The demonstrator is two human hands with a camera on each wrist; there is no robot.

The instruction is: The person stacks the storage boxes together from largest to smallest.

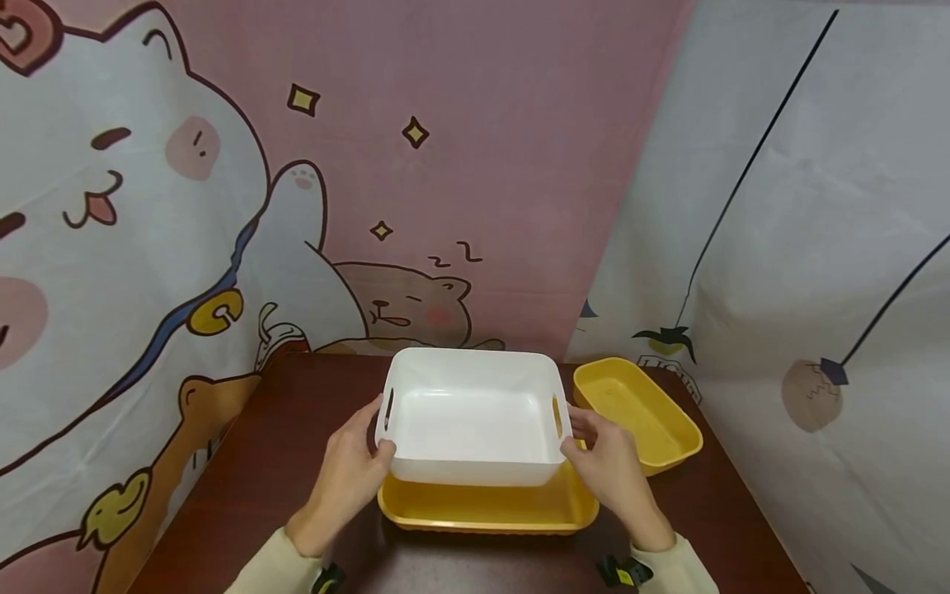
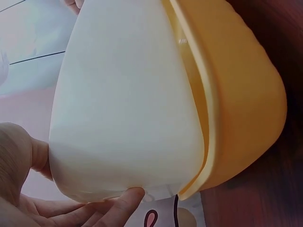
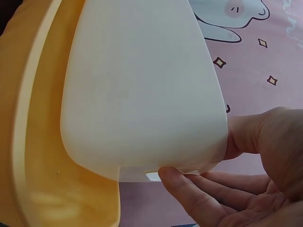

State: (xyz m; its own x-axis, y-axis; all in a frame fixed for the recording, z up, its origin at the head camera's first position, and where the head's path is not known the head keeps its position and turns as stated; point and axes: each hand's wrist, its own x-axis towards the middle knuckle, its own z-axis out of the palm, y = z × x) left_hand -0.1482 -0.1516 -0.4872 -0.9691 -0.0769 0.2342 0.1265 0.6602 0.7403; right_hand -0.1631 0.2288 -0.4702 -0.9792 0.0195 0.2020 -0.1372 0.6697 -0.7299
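A white rectangular basket (image 1: 475,412) with a slot handle in each short side is held over a yellow tray (image 1: 490,507). My left hand (image 1: 352,458) grips its left end, thumb at the near corner and fingers along the outer side. At the opposite end my right hand (image 1: 609,458) grips it the same way. Both wrist views show the basket's smooth white wall (image 2: 123,94) close beside the yellow tray's rim (image 3: 23,104). The basket's inside has nothing in it. Much of the yellow tray is hidden beneath the basket.
Another yellow tray (image 1: 638,412) lies at the back right of the dark brown table (image 1: 275,462), set at an angle beside my right hand. A printed pink cloth (image 1: 512,165) hangs behind the table, and a pale cloth (image 1: 801,247) hangs along the right.
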